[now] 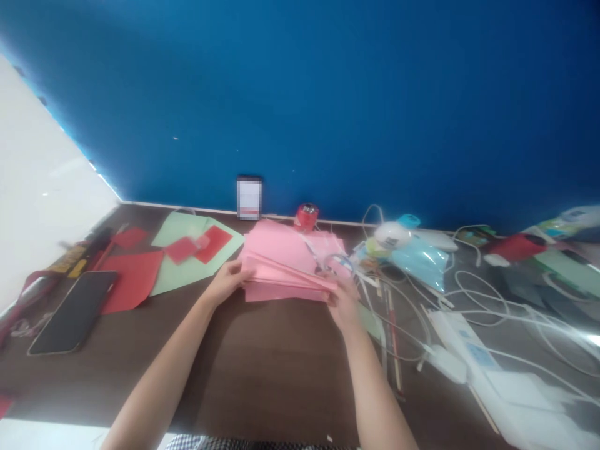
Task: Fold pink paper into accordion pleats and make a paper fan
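Between my hands is a folded sheet of pink paper (pixel 285 273), raised slightly over more pink sheets (pixel 274 240) on the dark desk. My left hand (pixel 229 281) pinches its left end, thumb on top. At its right end my right hand (pixel 344 300) grips the paper, fingers closed around the edge. Scissors (pixel 338 264) with bluish handles lie on the pink sheets just beyond my right hand; they are blurred. A red round object (pixel 307 215) with a shiny top stands behind the sheets.
Left are red paper (pixel 134 281), green paper (pixel 187 272) and a dark phone (pixel 75 312). A small framed card or screen (pixel 249 199) leans on the blue wall. To the right lie white cables, a power strip (pixel 462 344), pencils (pixel 392 331) and a light-blue packet (pixel 419 259).
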`<state>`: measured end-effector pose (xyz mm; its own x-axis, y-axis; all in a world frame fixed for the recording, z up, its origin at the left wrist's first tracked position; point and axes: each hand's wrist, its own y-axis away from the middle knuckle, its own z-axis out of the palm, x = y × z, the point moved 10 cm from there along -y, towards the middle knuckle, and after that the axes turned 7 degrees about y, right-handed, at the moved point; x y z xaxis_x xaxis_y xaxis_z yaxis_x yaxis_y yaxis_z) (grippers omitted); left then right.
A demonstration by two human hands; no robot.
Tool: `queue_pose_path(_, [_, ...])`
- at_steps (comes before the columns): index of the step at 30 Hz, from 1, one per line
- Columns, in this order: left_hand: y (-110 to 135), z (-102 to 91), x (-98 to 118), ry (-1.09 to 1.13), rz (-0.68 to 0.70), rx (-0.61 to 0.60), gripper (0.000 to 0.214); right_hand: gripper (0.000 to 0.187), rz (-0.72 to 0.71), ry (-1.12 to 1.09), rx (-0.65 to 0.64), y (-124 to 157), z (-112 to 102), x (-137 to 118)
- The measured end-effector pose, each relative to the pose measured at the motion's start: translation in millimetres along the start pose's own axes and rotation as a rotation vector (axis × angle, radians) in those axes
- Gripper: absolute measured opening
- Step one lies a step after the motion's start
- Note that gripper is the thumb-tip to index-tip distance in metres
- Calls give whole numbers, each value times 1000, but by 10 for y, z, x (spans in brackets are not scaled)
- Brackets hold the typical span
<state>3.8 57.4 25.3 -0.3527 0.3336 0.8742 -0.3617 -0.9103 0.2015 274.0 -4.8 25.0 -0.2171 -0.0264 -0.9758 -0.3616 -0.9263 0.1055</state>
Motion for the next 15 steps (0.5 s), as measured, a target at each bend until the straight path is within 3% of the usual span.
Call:
queue_pose_path(6, [22, 53, 52, -88, 44, -67, 20, 17, 3, -27, -12, 11, 41, -24])
queue_pose_path(15, [-3, -28, 47, -150, 65, -65, 17, 14, -13, -97, 2, 59, 92, -82])
